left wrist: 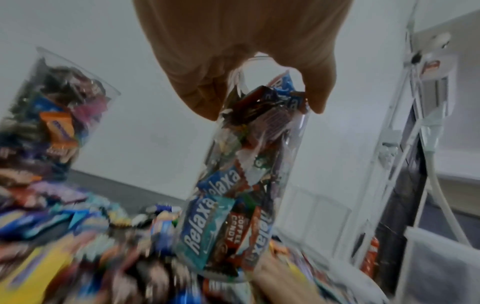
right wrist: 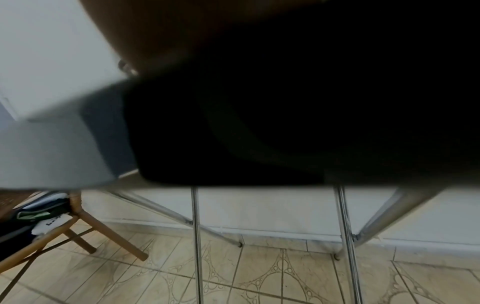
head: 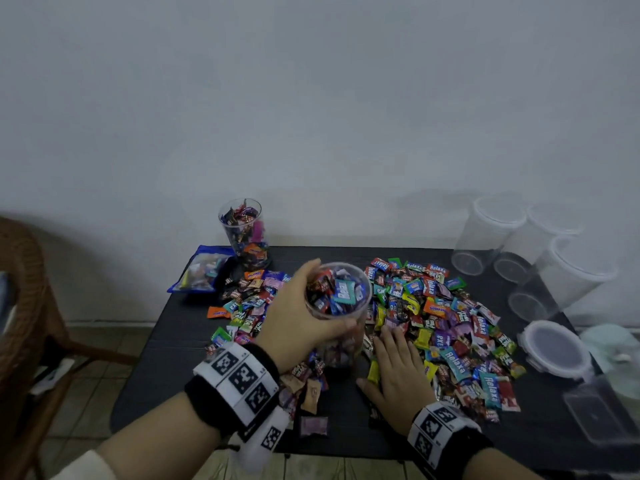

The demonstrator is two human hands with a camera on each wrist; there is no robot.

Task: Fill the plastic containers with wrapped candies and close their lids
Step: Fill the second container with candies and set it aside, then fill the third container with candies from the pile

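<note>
My left hand (head: 304, 306) grips the rim of a clear plastic container (head: 341, 306) packed with wrapped candies, thumb on the far side and fingers on the near side. In the left wrist view the same left hand (left wrist: 259, 98) holds this container (left wrist: 233, 195) from above; whether its base touches the table I cannot tell. My right hand (head: 398, 362) lies flat with straight fingers on the loose candy pile (head: 450, 317), just right of the container. A second filled, lidless container (head: 244, 230) stands at the back left. The right wrist view is mostly dark.
Three lidded empty containers (head: 491, 233) stand at the back right of the black table (head: 166, 358). A loose lid (head: 554, 348) lies at the right edge. A blue candy bag (head: 204, 268) lies back left. A wicker chair (head: 24, 306) stands left of the table.
</note>
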